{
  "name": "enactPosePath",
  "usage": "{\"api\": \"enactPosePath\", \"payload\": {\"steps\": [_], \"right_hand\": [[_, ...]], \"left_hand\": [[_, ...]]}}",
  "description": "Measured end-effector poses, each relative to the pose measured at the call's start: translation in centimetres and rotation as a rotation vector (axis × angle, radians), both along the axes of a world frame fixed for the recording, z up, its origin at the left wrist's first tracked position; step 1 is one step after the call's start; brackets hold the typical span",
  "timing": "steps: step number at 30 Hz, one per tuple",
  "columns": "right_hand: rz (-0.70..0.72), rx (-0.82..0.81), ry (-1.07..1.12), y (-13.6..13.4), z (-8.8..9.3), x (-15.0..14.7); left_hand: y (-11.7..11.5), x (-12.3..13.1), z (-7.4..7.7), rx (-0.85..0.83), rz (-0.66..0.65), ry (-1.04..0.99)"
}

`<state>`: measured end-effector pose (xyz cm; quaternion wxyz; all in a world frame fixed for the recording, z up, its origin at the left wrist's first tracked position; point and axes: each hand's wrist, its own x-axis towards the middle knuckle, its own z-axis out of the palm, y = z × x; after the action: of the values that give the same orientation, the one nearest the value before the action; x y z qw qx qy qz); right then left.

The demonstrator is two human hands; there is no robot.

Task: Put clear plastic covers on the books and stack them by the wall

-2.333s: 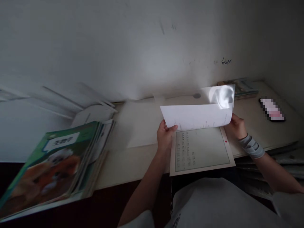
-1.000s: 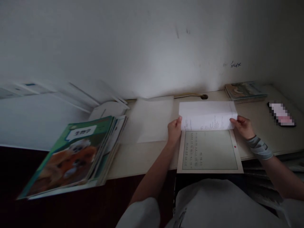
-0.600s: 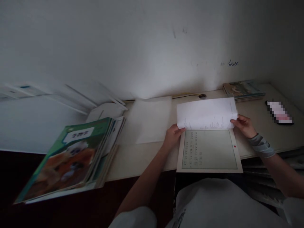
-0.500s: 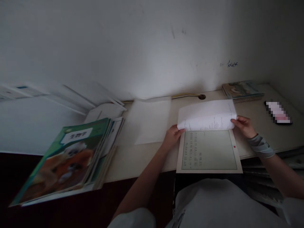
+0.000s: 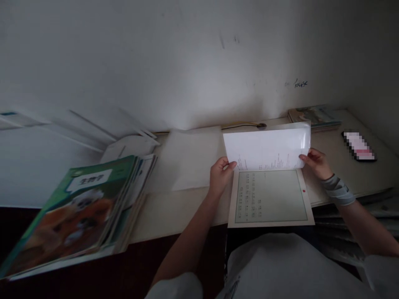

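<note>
In front of me an open book [image 5: 269,199] lies turned sideways, its pale green printed page toward me and its lower edge past the table's front edge. Its raised white page [image 5: 264,149], with some lines of print, stands up on the far side. My left hand [image 5: 221,174] pinches the near left corner of that page between thumb and fingers. On the other side my right hand [image 5: 316,162], with a grey band at the wrist, grips the page's right edge. Whether each hand holds one leaf or several is hard to tell.
A stack of textbooks [image 5: 77,211] with a green cover juts past the table's front edge at left. Beside it lies a translucent white sheet [image 5: 190,158]. At right are a phone [image 5: 358,146] and more books [image 5: 314,116]. A cable [image 5: 240,124] runs along the wall.
The raised page stands higher and flatter, its left side lifted by my left hand. The whole scene has shifted slightly left as my view turned.
</note>
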<state>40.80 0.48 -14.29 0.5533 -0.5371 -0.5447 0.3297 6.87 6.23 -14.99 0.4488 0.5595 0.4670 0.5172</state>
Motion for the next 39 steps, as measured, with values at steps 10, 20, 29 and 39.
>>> {"api": "enactPosePath", "payload": {"steps": [10, 20, 29, 39], "right_hand": [[-0.079, 0.019, -0.163, -0.1, 0.0, -0.1], [-0.067, 0.044, 0.012, -0.2, 1.7, -0.9], [-0.201, 0.093, -0.105, 0.2, 1.8, -2.5], [0.029, 0.004, -0.126, -0.4, 1.2, -0.5]], "left_hand": [[-1.3, 0.2, -0.1, 0.095, 0.136, 0.294], [0.5, 0.0, 2.1, 0.182, 0.095, -0.078], [0.2, 1.7, 3.3, 0.209, 0.069, -0.210], [0.6, 1.6, 1.9, 0.095, 0.034, -0.203]]}}
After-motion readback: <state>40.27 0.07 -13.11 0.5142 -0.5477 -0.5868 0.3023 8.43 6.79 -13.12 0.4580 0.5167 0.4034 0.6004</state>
